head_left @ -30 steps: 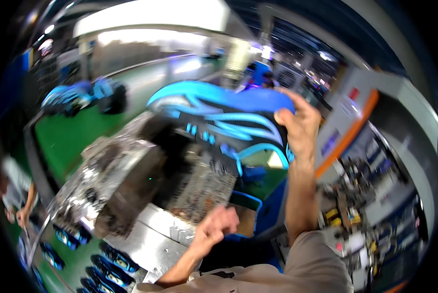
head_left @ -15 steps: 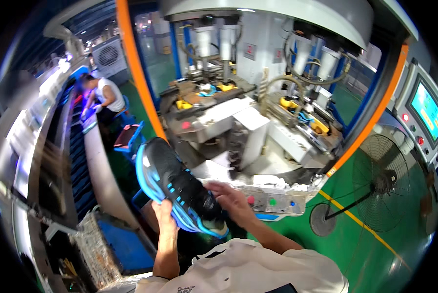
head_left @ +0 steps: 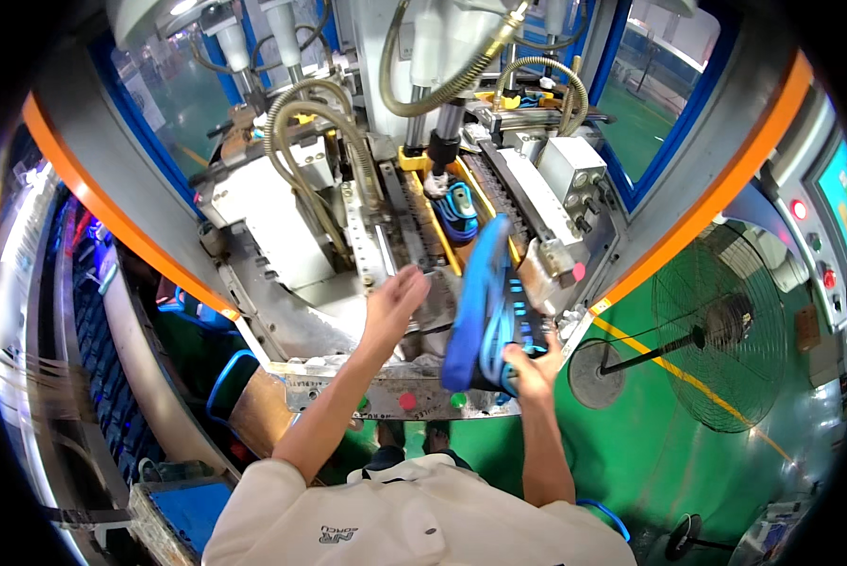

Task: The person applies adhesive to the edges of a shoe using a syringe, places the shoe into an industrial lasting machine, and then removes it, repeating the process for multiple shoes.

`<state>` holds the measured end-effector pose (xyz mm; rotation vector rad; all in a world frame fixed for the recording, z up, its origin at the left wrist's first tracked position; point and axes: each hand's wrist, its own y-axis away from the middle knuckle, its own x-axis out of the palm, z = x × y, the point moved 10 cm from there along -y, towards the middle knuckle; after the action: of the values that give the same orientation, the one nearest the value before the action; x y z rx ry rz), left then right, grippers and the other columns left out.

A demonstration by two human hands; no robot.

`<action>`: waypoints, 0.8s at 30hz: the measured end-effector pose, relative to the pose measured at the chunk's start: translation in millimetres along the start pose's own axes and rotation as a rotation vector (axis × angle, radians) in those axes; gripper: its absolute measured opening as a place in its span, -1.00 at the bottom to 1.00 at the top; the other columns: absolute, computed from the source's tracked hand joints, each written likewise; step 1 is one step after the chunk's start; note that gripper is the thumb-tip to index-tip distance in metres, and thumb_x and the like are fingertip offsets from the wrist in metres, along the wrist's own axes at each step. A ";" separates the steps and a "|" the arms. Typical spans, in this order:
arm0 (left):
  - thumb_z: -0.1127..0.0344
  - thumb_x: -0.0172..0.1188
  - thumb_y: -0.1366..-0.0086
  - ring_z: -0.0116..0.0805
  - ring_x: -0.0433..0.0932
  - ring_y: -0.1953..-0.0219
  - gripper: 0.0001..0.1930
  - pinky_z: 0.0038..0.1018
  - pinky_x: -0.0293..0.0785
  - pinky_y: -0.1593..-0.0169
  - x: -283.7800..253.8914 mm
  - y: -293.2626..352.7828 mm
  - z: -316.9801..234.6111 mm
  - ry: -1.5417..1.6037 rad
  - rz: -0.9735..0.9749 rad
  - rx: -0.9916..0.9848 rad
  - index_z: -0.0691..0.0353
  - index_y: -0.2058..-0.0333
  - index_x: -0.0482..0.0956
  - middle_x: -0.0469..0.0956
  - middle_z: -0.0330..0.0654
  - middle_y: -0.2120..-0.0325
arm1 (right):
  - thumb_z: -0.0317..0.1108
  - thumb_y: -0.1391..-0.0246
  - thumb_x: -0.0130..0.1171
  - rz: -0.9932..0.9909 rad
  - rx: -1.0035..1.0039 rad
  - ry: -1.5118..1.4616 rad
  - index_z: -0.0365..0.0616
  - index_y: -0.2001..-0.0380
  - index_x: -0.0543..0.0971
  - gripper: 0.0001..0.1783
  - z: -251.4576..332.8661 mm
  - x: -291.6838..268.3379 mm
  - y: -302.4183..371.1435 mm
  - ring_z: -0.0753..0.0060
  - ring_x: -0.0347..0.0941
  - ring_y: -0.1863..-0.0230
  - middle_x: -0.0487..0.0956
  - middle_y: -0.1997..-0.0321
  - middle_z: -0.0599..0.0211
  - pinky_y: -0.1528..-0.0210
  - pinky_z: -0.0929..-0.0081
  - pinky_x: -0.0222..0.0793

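A black and blue shoe is gripped in my right hand, its blue sole side turned to the left. My left hand reaches over the machine's front with its fingers stretched out, holding nothing. Beyond both hands, another blue and dark shoe sits between the yellow side plates of a press station. A vertical press rod stands over that second shoe. The held shoe is in front of the near end of this station.
An orange-edged frame curves round the machine opening. Ribbed hoses loop above the stations. Push buttons line the front panel. At right stand a floor fan and a lit control screen; at left runs a conveyor.
The shoe has passed from my left hand to my right, and my left hand has let go. My view has turned toward the machine, where a station with another shoe now faces me.
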<state>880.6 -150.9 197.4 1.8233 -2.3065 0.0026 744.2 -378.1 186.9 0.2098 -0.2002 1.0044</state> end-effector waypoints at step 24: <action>0.46 0.36 -0.02 -0.33 0.54 0.13 -0.29 -0.45 0.46 0.03 -196.5 91.9 -4.7 0.436 -0.266 -0.262 0.47 -0.17 0.29 0.54 -0.07 0.10 | -0.09 0.37 0.49 0.314 0.072 1.367 -0.46 0.20 0.55 -0.28 -33.8 259.3 -274.3 0.09 0.56 0.06 0.59 0.12 -0.15 0.00 0.36 0.46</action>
<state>835.8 60.8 182.2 1.7683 -1.6783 0.0506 1115.1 -301.1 199.8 -0.4780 1.0757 1.2672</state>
